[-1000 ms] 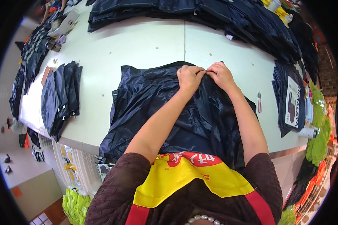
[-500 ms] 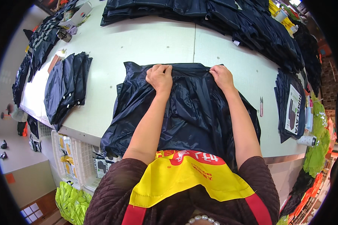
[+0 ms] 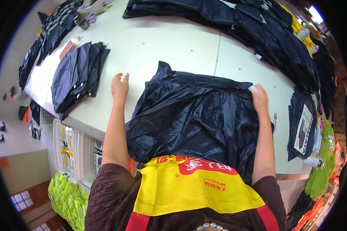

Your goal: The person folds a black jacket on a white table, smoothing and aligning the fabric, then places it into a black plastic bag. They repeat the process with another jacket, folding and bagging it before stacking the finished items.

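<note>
A shiny dark navy fabric piece (image 3: 196,111) lies spread and wrinkled on the white table before me, its near end reaching my yellow apron (image 3: 196,188). A narrow folded band runs along its far edge, and the far left corner sticks up. My left hand (image 3: 120,86) is off the fabric, over the table to its left, empty with thumb and fingers apart. Beside the far right corner is my right hand (image 3: 260,101), slightly blurred, fingers stretched out and nothing seen in them. Whether it still touches that corner is hard to see.
Stacked dark fabric pieces (image 3: 79,75) lie at left, and a long dark pile (image 3: 219,23) crosses the far side. At right are thread snips (image 3: 275,120), a dark stack with a white printed card (image 3: 304,129) and a white cylinder (image 3: 313,161). White baskets (image 3: 85,154) stand below the left edge.
Both hands have come off the far band of the fabric. The left moved out to the left, the right slightly outward. My view has shifted, so the table's things appear displaced.
</note>
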Demonstrator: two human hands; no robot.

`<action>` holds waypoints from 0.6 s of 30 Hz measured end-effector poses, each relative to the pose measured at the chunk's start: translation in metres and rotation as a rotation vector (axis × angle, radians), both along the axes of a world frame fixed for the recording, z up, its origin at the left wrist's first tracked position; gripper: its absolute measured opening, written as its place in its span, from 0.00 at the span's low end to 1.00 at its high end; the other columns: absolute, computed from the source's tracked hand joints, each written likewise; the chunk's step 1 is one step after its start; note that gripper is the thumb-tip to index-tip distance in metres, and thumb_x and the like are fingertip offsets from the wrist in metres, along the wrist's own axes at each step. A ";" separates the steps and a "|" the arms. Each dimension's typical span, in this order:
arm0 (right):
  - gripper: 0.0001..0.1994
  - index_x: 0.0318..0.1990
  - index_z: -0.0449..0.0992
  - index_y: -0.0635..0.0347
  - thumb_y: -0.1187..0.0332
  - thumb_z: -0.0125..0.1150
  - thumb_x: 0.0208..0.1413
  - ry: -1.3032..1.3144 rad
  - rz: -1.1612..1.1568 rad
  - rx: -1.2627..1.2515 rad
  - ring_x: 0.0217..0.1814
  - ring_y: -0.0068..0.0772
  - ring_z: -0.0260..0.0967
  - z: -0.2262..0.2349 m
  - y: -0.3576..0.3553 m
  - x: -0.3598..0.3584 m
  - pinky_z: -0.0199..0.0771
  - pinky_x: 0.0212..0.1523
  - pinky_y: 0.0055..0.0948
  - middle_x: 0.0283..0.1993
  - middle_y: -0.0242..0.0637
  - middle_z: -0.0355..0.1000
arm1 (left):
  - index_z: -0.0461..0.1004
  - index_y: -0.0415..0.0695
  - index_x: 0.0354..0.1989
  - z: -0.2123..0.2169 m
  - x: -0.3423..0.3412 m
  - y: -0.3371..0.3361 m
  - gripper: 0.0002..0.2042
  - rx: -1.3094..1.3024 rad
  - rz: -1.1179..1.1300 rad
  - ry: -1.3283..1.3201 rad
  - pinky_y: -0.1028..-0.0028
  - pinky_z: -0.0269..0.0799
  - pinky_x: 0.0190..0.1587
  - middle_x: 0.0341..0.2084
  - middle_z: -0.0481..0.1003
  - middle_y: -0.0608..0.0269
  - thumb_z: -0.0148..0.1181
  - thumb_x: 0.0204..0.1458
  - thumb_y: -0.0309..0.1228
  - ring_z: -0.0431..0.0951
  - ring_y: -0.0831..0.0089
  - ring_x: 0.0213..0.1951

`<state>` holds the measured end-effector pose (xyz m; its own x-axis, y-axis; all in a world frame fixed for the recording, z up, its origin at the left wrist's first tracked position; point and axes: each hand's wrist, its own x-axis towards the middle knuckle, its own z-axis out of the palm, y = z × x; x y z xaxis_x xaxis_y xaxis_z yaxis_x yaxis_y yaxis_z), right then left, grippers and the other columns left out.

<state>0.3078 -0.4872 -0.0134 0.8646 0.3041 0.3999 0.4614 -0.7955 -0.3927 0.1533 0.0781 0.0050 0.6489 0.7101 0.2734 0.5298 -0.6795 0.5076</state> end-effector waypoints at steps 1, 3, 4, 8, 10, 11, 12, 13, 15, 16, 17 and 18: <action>0.17 0.50 0.71 0.64 0.69 0.54 0.52 0.019 -0.098 0.103 0.59 0.45 0.62 -0.003 -0.029 -0.001 0.58 0.61 0.36 0.54 0.47 0.67 | 0.76 0.40 0.38 -0.005 -0.003 0.000 0.21 -0.151 -0.030 0.106 0.62 0.69 0.44 0.34 0.77 0.50 0.58 0.49 0.48 0.76 0.55 0.38; 0.21 0.53 0.68 0.63 0.65 0.56 0.51 0.001 -0.423 -0.063 0.58 0.47 0.63 -0.006 -0.097 -0.014 0.58 0.60 0.38 0.54 0.49 0.67 | 0.76 0.36 0.37 -0.012 -0.006 -0.014 0.27 -0.449 -0.109 0.223 0.63 0.69 0.45 0.34 0.77 0.47 0.59 0.45 0.52 0.76 0.55 0.40; 0.26 0.55 0.66 0.63 0.60 0.59 0.49 0.048 -0.620 -0.198 0.57 0.49 0.63 -0.013 -0.131 -0.029 0.60 0.59 0.40 0.55 0.50 0.66 | 0.76 0.33 0.36 -0.016 -0.005 -0.031 0.30 -0.597 -0.163 0.239 0.64 0.69 0.44 0.34 0.77 0.45 0.60 0.43 0.55 0.76 0.56 0.41; 0.28 0.44 0.72 0.68 0.52 0.65 0.43 0.529 -0.878 -0.298 0.43 0.49 0.71 -0.027 -0.178 -0.073 0.69 0.45 0.40 0.41 0.54 0.73 | 0.77 0.33 0.34 -0.029 -0.001 -0.063 0.25 -0.769 -0.170 0.178 0.69 0.71 0.38 0.28 0.78 0.51 0.64 0.40 0.47 0.78 0.63 0.31; 0.25 0.39 0.73 0.69 0.53 0.66 0.43 0.564 -0.842 -0.167 0.37 0.44 0.72 -0.047 -0.202 -0.068 0.70 0.41 0.39 0.37 0.50 0.74 | 0.77 0.38 0.35 -0.034 -0.002 -0.078 0.18 -0.728 -0.117 0.004 0.71 0.71 0.35 0.25 0.78 0.55 0.66 0.40 0.39 0.78 0.67 0.28; 0.24 0.36 0.73 0.69 0.54 0.67 0.42 0.586 -0.821 -0.102 0.34 0.42 0.72 -0.049 -0.205 -0.066 0.71 0.39 0.38 0.35 0.49 0.74 | 0.76 0.38 0.35 -0.035 -0.004 -0.085 0.17 -0.758 -0.106 -0.074 0.71 0.71 0.35 0.25 0.78 0.56 0.65 0.41 0.38 0.78 0.68 0.29; 0.23 0.36 0.73 0.69 0.55 0.67 0.43 0.579 -0.813 -0.024 0.33 0.39 0.72 -0.049 -0.208 -0.063 0.71 0.38 0.36 0.35 0.47 0.74 | 0.76 0.39 0.35 -0.036 -0.006 -0.092 0.16 -0.787 -0.096 -0.152 0.72 0.71 0.35 0.26 0.78 0.56 0.65 0.42 0.37 0.77 0.69 0.29; 0.21 0.36 0.73 0.68 0.56 0.67 0.44 0.571 -0.803 0.057 0.33 0.36 0.72 -0.046 -0.206 -0.060 0.71 0.38 0.34 0.36 0.45 0.74 | 0.75 0.37 0.36 -0.036 -0.006 -0.096 0.14 -0.777 -0.135 -0.251 0.73 0.70 0.35 0.27 0.78 0.56 0.63 0.44 0.33 0.77 0.69 0.30; 0.19 0.38 0.72 0.66 0.58 0.65 0.48 0.547 -0.733 0.377 0.33 0.31 0.71 -0.038 -0.201 -0.054 0.72 0.37 0.31 0.37 0.41 0.74 | 0.73 0.36 0.39 -0.035 -0.009 -0.105 0.13 -0.774 -0.191 -0.399 0.76 0.70 0.36 0.27 0.77 0.56 0.61 0.45 0.29 0.77 0.71 0.30; 0.18 0.40 0.72 0.65 0.60 0.63 0.50 0.531 -0.660 0.617 0.34 0.29 0.71 -0.025 -0.189 -0.050 0.72 0.37 0.29 0.37 0.39 0.73 | 0.73 0.36 0.41 -0.034 -0.011 -0.109 0.14 -0.780 -0.203 -0.447 0.76 0.70 0.36 0.27 0.77 0.56 0.61 0.46 0.27 0.76 0.71 0.30; 0.16 0.42 0.72 0.64 0.61 0.62 0.52 0.514 -0.577 0.852 0.34 0.27 0.71 -0.007 -0.169 -0.047 0.72 0.37 0.28 0.37 0.37 0.73 | 0.72 0.36 0.45 -0.036 -0.013 -0.111 0.18 -0.786 -0.221 -0.514 0.75 0.70 0.35 0.26 0.77 0.56 0.61 0.46 0.30 0.76 0.72 0.29; 0.15 0.44 0.71 0.63 0.62 0.60 0.54 0.547 -0.464 1.038 0.34 0.25 0.70 0.015 -0.143 -0.047 0.72 0.37 0.27 0.35 0.35 0.72 | 0.72 0.36 0.46 -0.035 -0.013 -0.110 0.18 -0.808 -0.215 -0.482 0.75 0.70 0.35 0.26 0.77 0.55 0.61 0.46 0.31 0.76 0.73 0.29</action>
<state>0.2609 -0.6302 0.0017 0.9332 -0.3135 -0.1756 -0.1982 -0.0415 -0.9793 0.1405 -0.0322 -0.0295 0.7329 0.6798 0.0259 0.0466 -0.0882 0.9950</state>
